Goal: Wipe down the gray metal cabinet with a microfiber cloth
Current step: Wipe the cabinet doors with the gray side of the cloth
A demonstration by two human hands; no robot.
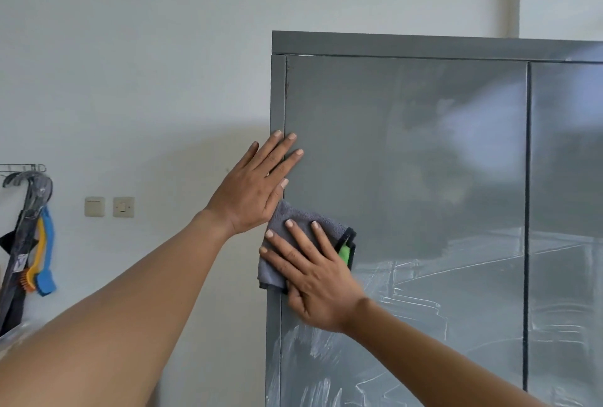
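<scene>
Two flat hands, cloth point(295, 245) pressed on upright cabinet point(408, 152)

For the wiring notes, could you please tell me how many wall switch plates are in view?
2. The left switch plate and the right switch plate sit side by side on the wall, left of the cabinet. Others may be hidden.
</scene>
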